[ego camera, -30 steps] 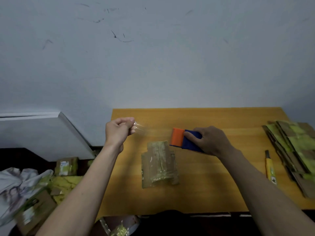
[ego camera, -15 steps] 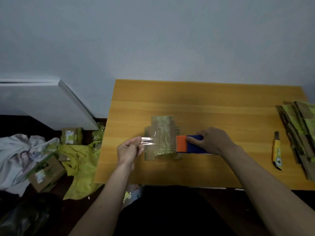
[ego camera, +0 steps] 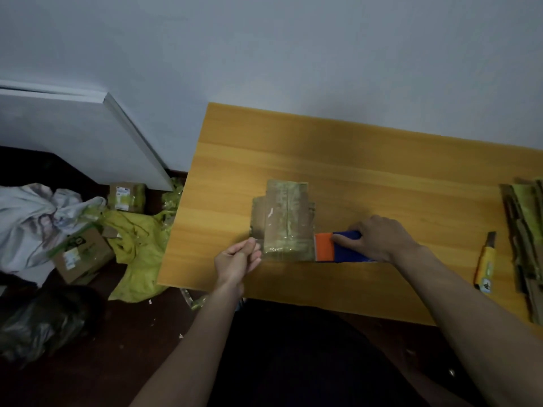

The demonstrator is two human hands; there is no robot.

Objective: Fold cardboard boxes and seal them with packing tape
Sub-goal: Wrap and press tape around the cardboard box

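From the head view, your left hand (ego camera: pixel 238 259) pinches the free end of the clear tape at the near left corner of the cardboard box (ego camera: pixel 283 220), which sits mid-table (ego camera: pixel 382 160). Your right hand (ego camera: pixel 379 240) grasps the blue-and-orange tape dispenser (ego camera: pixel 335 249) against the box's right side. I judge 1 strip half laid; cutting remains, and the flat cardboard stack (ego camera: pixel 526 245) awaits folding.
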